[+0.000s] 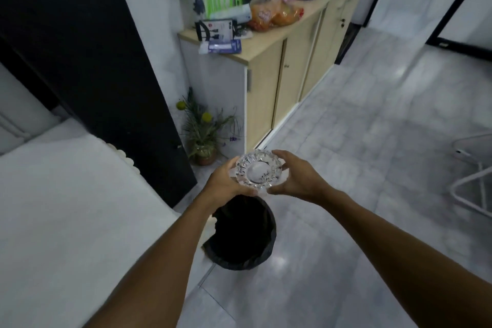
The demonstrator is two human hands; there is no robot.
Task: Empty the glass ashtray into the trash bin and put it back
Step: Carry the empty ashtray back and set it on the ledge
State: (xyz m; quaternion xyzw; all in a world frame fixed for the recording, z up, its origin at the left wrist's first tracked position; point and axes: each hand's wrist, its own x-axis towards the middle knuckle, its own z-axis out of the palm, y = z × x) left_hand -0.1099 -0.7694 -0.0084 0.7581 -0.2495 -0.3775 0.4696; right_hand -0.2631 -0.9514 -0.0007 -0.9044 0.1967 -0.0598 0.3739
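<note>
The cut-glass ashtray (258, 170) is held in the air between both hands, its bowl facing up toward me with a few dark specks inside. My left hand (223, 181) grips its left rim and my right hand (295, 176) grips its right rim. Directly below and slightly nearer stands the trash bin (241, 234), round, lined with a black bag, its dark opening partly hidden by my left forearm.
A white table surface (66, 208) fills the left. A small potted plant (205, 138) sits on the floor beside a wooden cabinet (279, 74) loaded with clutter. A white wire rack (471, 176) stands at the right. Grey tiled floor (372, 141) spreads ahead.
</note>
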